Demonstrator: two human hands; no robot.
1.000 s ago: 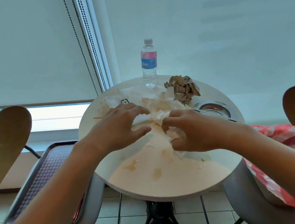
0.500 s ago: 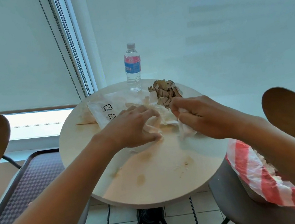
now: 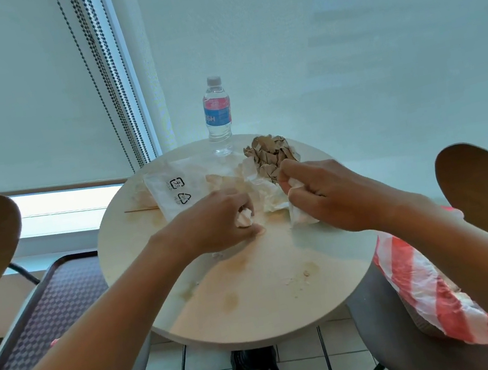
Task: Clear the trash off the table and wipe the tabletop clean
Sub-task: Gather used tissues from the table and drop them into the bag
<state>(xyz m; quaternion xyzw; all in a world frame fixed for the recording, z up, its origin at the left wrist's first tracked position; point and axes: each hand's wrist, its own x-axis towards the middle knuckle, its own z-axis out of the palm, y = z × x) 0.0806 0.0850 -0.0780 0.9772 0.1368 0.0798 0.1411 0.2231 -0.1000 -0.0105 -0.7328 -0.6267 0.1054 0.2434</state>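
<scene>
Tissue wads [image 3: 244, 217] sit inside both grips, left hand [image 3: 219, 218] and right hand [image 3: 318, 191].

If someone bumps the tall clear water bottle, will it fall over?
Probably yes: the clear plastic water bottle stands tall and narrow near the far edge of the round beige table. Once down, its round body would likely roll.

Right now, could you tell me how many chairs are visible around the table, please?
2. One chair stands left of the round table; the other chair stands right of it, with a red-and-white plastic bag on its seat. Others may be out of view.
</scene>
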